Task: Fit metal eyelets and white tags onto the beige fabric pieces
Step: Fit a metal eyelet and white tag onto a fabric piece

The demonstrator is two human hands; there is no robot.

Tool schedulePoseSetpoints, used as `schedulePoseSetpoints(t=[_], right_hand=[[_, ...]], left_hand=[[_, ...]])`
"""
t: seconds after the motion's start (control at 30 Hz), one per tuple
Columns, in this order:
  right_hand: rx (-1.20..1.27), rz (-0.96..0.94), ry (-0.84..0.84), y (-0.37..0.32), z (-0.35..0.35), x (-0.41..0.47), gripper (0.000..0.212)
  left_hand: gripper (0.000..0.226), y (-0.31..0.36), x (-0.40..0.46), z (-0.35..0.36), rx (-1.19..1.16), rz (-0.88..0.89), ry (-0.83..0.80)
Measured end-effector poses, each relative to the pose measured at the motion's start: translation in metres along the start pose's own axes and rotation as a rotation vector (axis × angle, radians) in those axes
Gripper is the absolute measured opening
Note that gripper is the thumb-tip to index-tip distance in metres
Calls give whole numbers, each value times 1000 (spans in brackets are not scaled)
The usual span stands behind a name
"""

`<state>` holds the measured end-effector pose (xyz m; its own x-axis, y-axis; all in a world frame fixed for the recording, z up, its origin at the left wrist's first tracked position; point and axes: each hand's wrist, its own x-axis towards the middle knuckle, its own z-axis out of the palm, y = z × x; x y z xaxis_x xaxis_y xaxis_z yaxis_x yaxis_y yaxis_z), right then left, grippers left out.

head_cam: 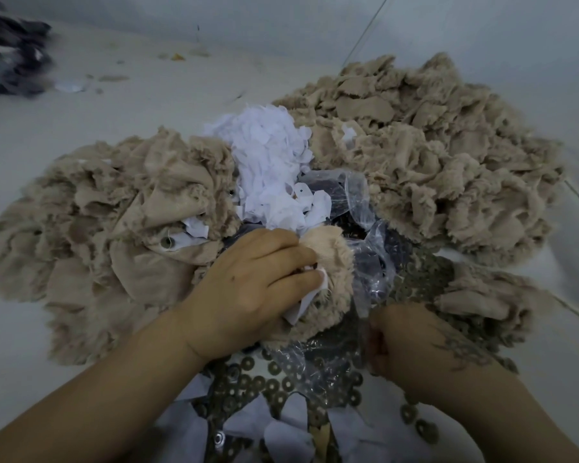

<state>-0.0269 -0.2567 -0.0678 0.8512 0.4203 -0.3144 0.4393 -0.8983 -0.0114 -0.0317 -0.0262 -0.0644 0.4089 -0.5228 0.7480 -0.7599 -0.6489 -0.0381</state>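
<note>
Pinching a frayed beige fabric piece (328,259) together with a small white paper tag (306,300), the left hand (248,289) held both above the spilled brown metal ring eyelets (261,384), probably to line them up for fitting. Its fingers curled tight round the pair, wrist low. The right hand (415,342) dug, palm down, among the eyelets beside a crumpled clear plastic bag (365,262); whether it held one I could not tell.

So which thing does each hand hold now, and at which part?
The left hand pinches a beige fabric piece and a white tag at their near edges. The right hand is among the eyelets; its hold cannot be told.
</note>
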Motion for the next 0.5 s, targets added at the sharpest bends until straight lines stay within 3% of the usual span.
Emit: schedulePoseSetpoints(t=[0.23,0.43,0.5], right_hand=[[135,0,148,-3,3,-8,22],[140,9,147,-12,2,-4,33],[136,28,166,-12,3,-4,24]], left_hand=[[22,-6,-5,4,-5,3,-96],[16,-6,-4,8,-20,15,-87],[19,-7,-5,8,-23,10,-89]])
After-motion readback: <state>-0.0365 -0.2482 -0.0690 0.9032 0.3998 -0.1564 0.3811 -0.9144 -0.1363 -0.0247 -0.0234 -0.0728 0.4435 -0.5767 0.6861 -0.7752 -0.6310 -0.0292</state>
